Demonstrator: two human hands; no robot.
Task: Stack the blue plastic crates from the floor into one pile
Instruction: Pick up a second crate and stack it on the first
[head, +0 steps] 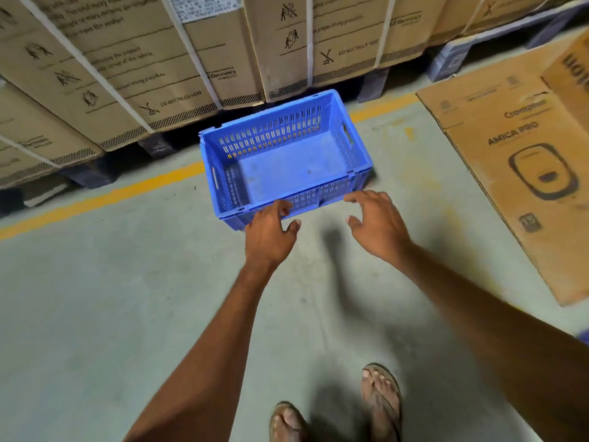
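Note:
One empty blue plastic crate with slotted walls stands on the grey concrete floor, just in front of a yellow floor line. My left hand is at the crate's near long rim, fingers spread and touching or almost touching the edge. My right hand hovers open near the crate's near right corner, fingers curled and apart, holding nothing. No other blue crate is in sight.
Tall strapped cardboard cartons on dark pallets line the far side behind the crate. A large cardboard box lies at the right. A yellow line crosses the floor. My sandalled feet are at the bottom.

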